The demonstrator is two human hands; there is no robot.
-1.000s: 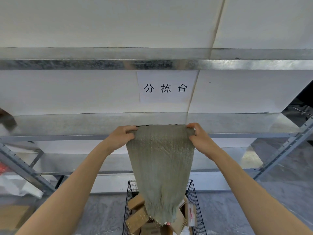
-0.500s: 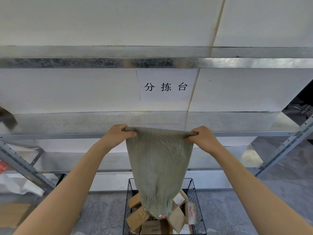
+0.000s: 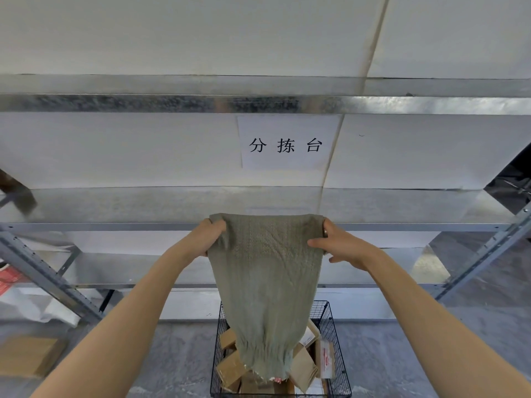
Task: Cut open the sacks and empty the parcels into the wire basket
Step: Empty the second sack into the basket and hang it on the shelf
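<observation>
A grey-green woven sack (image 3: 267, 285) hangs upside down at arm's length, its frayed open mouth down over a black wire basket (image 3: 334, 337). My left hand (image 3: 205, 238) grips the sack's upper left corner. My right hand (image 3: 339, 244) pinches the upper right corner, thumb on the front of the cloth. The basket stands on the floor below and holds several brown cardboard parcels (image 3: 230, 369) and a white-labelled one (image 3: 327, 359). The sack hides the middle of the basket.
A galvanised metal shelf rack (image 3: 115, 226) spans the view behind the sack, with slanted uprights at left and right. A paper sign (image 3: 287, 142) hangs on the white wall. A flat cardboard piece (image 3: 26, 354) lies on the grey floor at lower left, and white wrapping (image 3: 37, 308) lies under the rack.
Both hands have come down a little with the sack and regripped its top edge, which now folds over. The sack's mouth hangs lower in the basket.
</observation>
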